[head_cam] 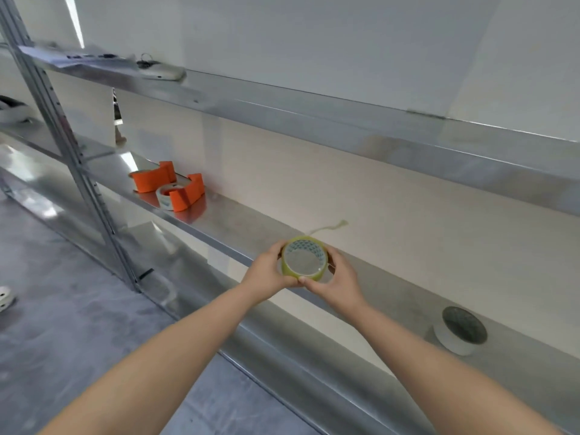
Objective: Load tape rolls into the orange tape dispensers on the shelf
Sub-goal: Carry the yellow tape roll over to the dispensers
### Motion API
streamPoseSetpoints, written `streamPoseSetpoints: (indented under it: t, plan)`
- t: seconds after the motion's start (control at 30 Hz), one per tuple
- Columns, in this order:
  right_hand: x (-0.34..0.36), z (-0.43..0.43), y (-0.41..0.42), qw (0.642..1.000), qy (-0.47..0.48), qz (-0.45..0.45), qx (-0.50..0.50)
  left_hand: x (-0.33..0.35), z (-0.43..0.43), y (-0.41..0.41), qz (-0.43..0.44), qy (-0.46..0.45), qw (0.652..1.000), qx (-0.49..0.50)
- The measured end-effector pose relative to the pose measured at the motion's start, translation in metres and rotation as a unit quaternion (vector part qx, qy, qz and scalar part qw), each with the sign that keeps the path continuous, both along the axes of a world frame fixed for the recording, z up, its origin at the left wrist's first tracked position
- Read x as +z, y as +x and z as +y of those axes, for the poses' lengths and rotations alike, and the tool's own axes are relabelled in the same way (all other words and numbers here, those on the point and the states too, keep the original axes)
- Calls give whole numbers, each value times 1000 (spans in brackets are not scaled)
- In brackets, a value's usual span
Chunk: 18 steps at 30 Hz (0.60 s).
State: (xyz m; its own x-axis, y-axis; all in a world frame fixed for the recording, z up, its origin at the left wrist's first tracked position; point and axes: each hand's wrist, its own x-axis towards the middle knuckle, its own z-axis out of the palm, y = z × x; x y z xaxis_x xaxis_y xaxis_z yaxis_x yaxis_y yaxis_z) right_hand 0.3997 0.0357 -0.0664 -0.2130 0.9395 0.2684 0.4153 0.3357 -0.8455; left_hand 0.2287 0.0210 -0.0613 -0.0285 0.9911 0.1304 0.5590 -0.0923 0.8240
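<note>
Tape roll (pixel 303 258) gripped by left hand (pixel 269 274) and right hand (pixel 336 277), loose end blurred.

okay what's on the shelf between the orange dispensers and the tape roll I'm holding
Nothing: in the head view, the shelf is bare metal between the orange dispensers and the yellowish tape roll held in both hands.

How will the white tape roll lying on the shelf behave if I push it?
The white tape roll lies flat on the metal shelf, so it would probably slide, not roll. The shelf looks smooth and glossy, so it may slide easily.
</note>
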Motion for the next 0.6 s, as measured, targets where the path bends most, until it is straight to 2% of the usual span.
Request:
streamPoseSetpoints:
  t: [0.37,0.6]
  plan:
    - [5,12,-142,1000,2,8,-4,11,11,-140,4,14,1000,-7]
    - [2,24,-204,1000,-12,7,11,6,19,-200,-2,4,1000,15]
